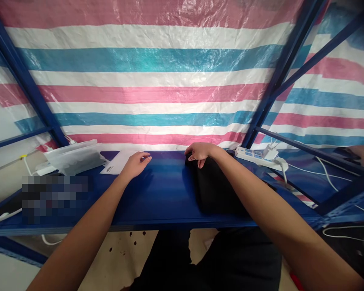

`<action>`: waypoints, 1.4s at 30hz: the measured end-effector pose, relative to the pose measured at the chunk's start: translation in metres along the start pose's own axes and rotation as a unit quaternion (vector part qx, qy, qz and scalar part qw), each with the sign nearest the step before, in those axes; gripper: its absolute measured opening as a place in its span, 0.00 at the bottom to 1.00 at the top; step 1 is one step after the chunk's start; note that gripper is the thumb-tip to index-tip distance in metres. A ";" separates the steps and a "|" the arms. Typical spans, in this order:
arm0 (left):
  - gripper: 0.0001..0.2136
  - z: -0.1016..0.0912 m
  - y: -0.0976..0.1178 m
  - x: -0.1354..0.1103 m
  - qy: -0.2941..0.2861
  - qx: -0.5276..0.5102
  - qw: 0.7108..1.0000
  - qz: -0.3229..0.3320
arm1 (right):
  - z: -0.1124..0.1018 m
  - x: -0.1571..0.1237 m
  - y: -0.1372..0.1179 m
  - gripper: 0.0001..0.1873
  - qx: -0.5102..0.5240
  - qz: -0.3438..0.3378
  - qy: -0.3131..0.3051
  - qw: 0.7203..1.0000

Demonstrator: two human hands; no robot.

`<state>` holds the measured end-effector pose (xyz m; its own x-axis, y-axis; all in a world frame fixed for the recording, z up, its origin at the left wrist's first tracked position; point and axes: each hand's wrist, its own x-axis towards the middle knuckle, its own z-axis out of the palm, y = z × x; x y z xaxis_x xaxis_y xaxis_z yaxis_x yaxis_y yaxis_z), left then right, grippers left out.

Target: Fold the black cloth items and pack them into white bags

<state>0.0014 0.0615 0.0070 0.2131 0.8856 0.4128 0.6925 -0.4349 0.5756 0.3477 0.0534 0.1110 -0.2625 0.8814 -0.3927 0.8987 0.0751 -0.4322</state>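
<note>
Holding the left hand (136,165) loose and empty near the paper (117,162) — curling the right hand (197,152) at the far left corner of the bag (216,188) on the surface (166,190), cannot tell whether gripping — perhaps risking dragging the bag over the near edge by pulling too hard

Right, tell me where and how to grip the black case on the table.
Probably best pinched along its left edge, coming from the left: the black case seems to lie flat, and that edge faces bare blue table, while the right forearm covers part of its right side.
</note>
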 end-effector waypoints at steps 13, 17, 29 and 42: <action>0.25 -0.016 -0.004 0.004 0.104 0.023 0.993 -0.053 | 0.009 0.021 -0.050 0.40 0.277 -0.221 -0.005 0.935; 0.23 -0.020 0.020 -0.003 0.159 0.024 0.987 0.006 | 0.006 0.035 -0.020 0.32 0.082 -0.105 0.143 0.981; 0.21 0.091 0.207 -0.109 -0.160 0.122 0.946 0.256 | 0.020 0.015 0.038 0.35 0.019 0.075 0.141 0.987; 0.16 0.025 0.140 -0.125 0.032 -0.219 0.973 -0.067 | 0.008 -0.002 -0.055 0.35 -0.174 0.013 0.312 0.934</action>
<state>0.0887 -0.1064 0.0186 0.0874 0.9333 0.3482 0.3476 -0.3561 0.8674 0.2965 0.0438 0.1293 -0.0807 0.9770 0.1973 0.9903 0.1011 -0.0956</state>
